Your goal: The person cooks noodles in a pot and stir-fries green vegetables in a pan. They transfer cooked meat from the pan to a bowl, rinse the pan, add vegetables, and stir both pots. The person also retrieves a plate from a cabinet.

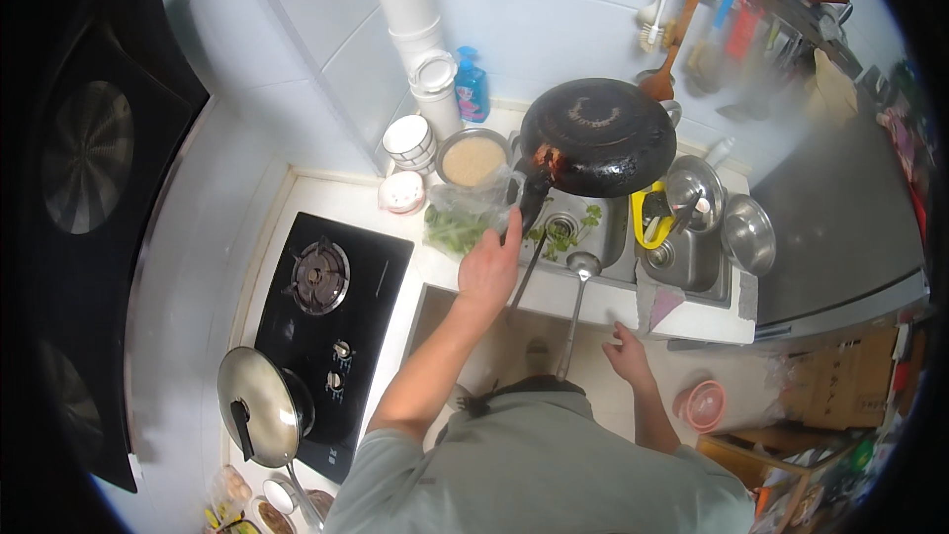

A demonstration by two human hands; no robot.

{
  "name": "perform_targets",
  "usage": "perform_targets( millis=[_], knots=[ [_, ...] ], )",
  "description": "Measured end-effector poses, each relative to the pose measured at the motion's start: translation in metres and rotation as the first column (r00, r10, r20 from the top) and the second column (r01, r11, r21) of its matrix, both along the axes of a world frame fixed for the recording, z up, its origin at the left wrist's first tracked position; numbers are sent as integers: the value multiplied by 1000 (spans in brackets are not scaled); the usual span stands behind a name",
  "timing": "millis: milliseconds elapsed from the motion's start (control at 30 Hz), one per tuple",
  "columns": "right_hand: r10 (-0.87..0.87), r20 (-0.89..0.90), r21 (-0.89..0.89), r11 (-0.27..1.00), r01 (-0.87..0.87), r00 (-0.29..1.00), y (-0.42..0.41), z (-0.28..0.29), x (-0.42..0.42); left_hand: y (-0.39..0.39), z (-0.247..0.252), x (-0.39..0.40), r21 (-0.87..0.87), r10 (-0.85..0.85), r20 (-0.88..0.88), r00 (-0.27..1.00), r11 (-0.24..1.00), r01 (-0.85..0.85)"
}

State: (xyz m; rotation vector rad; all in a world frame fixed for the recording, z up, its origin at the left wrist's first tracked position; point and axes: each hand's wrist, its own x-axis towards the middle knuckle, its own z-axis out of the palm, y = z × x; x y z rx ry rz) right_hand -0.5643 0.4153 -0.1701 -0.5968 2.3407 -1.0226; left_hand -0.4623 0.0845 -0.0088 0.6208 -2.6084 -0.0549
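Note:
My left hand grips the dark handle of a black frying pan, its index finger stretched along the handle. The pan's scorched, worn underside faces me, and it hangs above the sink. Inside the basin below, green leafy stems lie around the drain. Lower right of the ladle, my right hand is free in front of the counter edge, fingers apart. A steel ladle rests across the sink's front rim, its handle reaching towards my body. Beside it is a dark slender utensil, partly hidden.
Left of the sink sit a plastic bag of greens, a bowl of grain and stacked bowls. The gas hob carries a lidded pan. Steel bowls and a yellow basket crowd the right basin.

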Motion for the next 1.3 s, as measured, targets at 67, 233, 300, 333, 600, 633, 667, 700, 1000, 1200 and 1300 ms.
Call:
perform_targets(
  millis=[67, 233, 300, 333, 600, 633, 667, 700, 1000, 1200, 1300],
  knots=[
    [11, 7, 21, 1000, -12, 1000, -2, 0, 1, -2, 0, 2, 20, 2, 5, 1000, 1000, -2],
    [43, 69, 6, 999, -44, 997, 0, -11, 3, 7, 22, -2, 311, 0, 106, 994, 950, -33],
    [72, 88, 42, 996, -75, 994, 2, -9, 7, 7, 10, -11, 459, -35, 12, 999, 888, 25],
    [81, 78, 52, 995, -85, 994, 6, -10, 9, 8, 10, -13, 555, -26, -68, 997, 830, 60],
    [199, 95, 108, 972, -209, 975, -11, -6, 16, -27, 44, 51, 793, 412, -475, 778, -183, 581],
    [216, 105, 106, 968, -227, 971, -16, -4, 16, -29, 45, 70, 775, 478, -450, 754, -210, 596],
    [228, 113, 98, 966, -240, 967, -23, -1, 19, -32, 46, 87, 756, 535, -425, 730, -234, 612],
    [231, 103, 104, 965, -242, 967, -29, 5, 25, -35, 46, 101, 734, 584, -395, 709, -264, 626],
    [423, 113, 111, 894, -434, 899, -80, 7, 54, -78, -15, 257, 809, 860, -270, 432, -41, 586],
    [512, 135, 89, 847, -525, 848, -115, 29, 75, -90, -78, 305, 812, 932, -202, 302, -13, 584],
    [539, 112, 47, 836, -547, 835, -112, 19, 70, -94, -97, 309, 802, 938, -191, 290, -21, 597]
  ],
)
